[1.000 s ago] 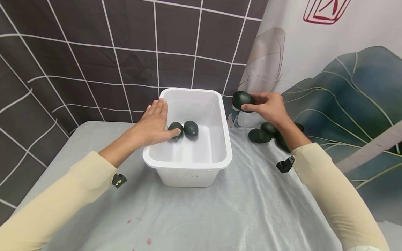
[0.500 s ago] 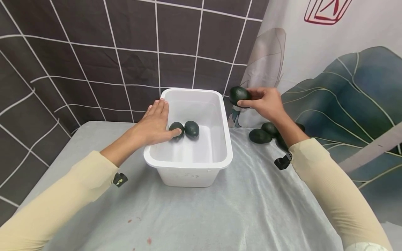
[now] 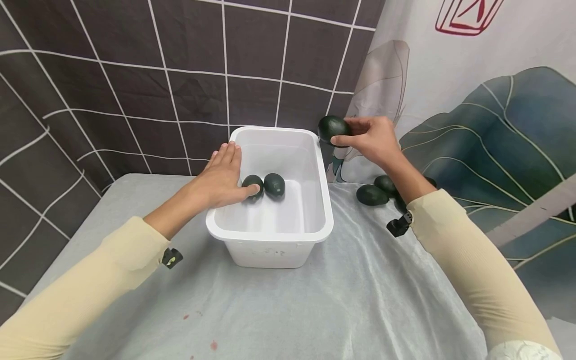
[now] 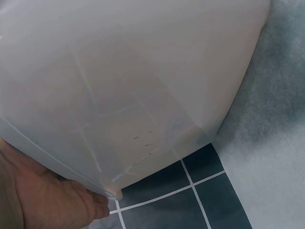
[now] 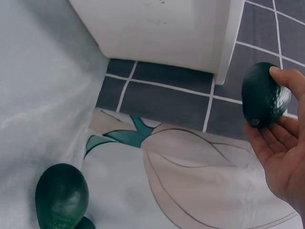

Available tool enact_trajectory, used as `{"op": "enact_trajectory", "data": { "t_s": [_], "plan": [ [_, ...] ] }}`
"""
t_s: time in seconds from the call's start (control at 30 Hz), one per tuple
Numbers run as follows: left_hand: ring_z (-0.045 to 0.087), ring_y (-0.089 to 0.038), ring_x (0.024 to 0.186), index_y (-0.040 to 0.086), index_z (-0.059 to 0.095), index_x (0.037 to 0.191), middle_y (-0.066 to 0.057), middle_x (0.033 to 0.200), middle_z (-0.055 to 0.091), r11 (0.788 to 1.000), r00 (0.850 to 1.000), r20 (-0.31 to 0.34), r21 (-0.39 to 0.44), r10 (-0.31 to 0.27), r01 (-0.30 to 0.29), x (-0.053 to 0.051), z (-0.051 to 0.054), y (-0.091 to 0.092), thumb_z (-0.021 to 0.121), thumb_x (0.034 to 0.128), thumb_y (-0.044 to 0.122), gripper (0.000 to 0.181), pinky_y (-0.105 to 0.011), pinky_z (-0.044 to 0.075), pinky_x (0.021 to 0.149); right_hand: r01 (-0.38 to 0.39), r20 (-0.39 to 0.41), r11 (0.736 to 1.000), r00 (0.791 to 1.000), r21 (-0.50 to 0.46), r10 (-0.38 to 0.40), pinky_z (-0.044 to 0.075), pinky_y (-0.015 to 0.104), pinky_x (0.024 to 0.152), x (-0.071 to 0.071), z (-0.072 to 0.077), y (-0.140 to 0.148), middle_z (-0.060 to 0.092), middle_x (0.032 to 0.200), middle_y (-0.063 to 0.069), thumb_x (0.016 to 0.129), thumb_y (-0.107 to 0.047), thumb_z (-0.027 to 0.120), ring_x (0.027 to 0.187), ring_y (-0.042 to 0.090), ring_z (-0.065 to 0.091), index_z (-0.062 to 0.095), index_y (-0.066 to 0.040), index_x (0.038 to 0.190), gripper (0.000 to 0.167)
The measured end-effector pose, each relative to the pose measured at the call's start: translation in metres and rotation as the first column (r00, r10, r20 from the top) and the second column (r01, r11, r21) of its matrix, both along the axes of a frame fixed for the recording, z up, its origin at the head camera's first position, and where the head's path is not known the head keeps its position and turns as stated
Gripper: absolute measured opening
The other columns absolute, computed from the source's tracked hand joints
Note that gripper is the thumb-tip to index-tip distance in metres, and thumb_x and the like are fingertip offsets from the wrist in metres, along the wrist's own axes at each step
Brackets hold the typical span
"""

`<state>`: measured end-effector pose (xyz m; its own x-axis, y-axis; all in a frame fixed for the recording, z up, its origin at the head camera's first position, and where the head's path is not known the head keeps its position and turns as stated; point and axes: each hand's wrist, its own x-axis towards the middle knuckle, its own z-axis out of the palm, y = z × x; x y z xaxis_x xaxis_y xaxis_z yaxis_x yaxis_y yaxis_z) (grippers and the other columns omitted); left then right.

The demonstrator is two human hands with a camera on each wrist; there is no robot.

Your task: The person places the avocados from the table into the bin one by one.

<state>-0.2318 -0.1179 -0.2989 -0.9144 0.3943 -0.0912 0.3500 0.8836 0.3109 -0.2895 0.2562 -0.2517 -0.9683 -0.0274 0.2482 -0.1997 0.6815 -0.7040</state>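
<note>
Gripping one avocado [image 3: 330,127] in right hand [image 3: 378,141], clear the tub rim [image 3: 270,237] at one o'clock, steadying ten o'clock with straight-fingered left hand [image 3: 219,181].

I take this for a makeshift corner dressed for recording; whether a home or a lab houses it, I cannot tell. Beyond my left fingers [image 3: 227,156] hangs a dark cloth [image 3: 191,95], its white grid imitating tiles but creased and wavy like fabric. Behind my right fingers [image 3: 357,125], a pale curtain [image 3: 425,65] carries big blue-green leaves [image 3: 535,115] and a red seal-like mark [image 3: 470,17]. Below both, the counter [image 3: 279,312] is draped in wrinkled grey cloth with small reddish spots. Small black devices [image 3: 172,258] sit by my cuffs.
</note>
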Motion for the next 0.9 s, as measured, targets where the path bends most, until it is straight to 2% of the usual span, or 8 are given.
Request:
{"op": "enact_trajectory", "data": {
  "t_s": [0.4,0.57,0.7,0.9],
  "plan": [
    [-0.009,-0.047,0.178,-0.011,-0.004,0.176,-0.031,0.187,-0.011,1.0,1.0,0.003,-0.001,-0.001,0.001,0.001,0.001,-0.001,0.055,0.1086,0.06,0.114,-0.059,-0.003,0.146,-0.029,-0.002,1.0,1.0,0.01,0.029,0.054,0.019,0.092,-0.004,0.003,-0.017,0.085,0.128,0.014,0.085,-0.041,0.097,0.092,-0.009,0.075,0.081,-0.011,0.141,0.065],
    [-0.009,-0.047,0.178,-0.012,-0.003,0.176,-0.031,0.187,-0.01,1.0,1.0,0.0,0.003,0.001,-0.001,0.001,0.001,-0.001,0.056,0.1083,0.06,0.114,-0.059,-0.002,0.146,-0.037,-0.008,0.998,0.999,0.041,0.038,0.053,0.023,0.095,-0.005,0.005,-0.024,0.086,0.127,0.013,0.086,-0.042,0.096,0.098,0.0,0.079,0.081,-0.012,0.14,0.064],
    [-0.009,-0.047,0.178,-0.012,-0.002,0.175,-0.031,0.187,-0.01,1.0,1.0,-0.003,0.004,0.003,-0.003,0.002,0.0,-0.001,0.056,0.1082,0.059,0.114,-0.059,-0.002,0.146,-0.048,-0.004,0.998,0.999,0.049,0.049,0.053,0.023,0.093,-0.006,0.007,-0.031,0.086,0.127,0.012,0.087,-0.042,0.096,0.105,0.007,0.082,0.082,-0.012,0.14,0.062],
    [-0.008,-0.047,0.178,-0.012,-0.002,0.175,-0.031,0.187,-0.01,1.0,1.0,-0.006,0.003,0.0,0.0,0.001,-0.001,0.0,0.056,0.1081,0.059,0.114,-0.059,-0.002,0.146,-0.069,0.001,0.997,0.998,0.024,0.069,0.055,0.017,0.088,-0.007,0.006,-0.04,0.086,0.126,0.014,0.087,-0.038,0.097,0.105,0.008,0.083,0.082,-0.01,0.138,0.061]
  ]
}}
